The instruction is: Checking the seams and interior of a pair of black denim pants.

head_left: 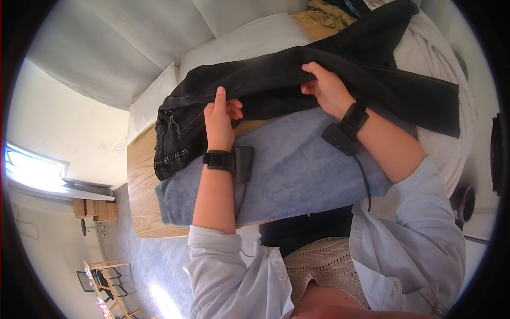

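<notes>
Black jeans (255, 77) lie stretched across the table, the gathered waist with stitched, frayed details at the left and the legs reaching to the right. My left hand (219, 119) grips their near edge close to the waist, thumb on top and fingers curled below. Farther right, my right hand (329, 90) takes the same edge in the same way, around the middle of the leg. Between the hands the cloth is slightly raised, with a darker fold beneath it. Nearer to me, a blue-grey fleece garment or cloth (287, 159) lies flat under both forearms.
The wooden table (143, 196) shows at its left edge. A white cloth (441, 154) covers its right side, and khaki clothing (330, 15) is heaped at the far right. Cardboard boxes (98, 210) and a wooden-framed rack (109, 279) stand on the floor at the left.
</notes>
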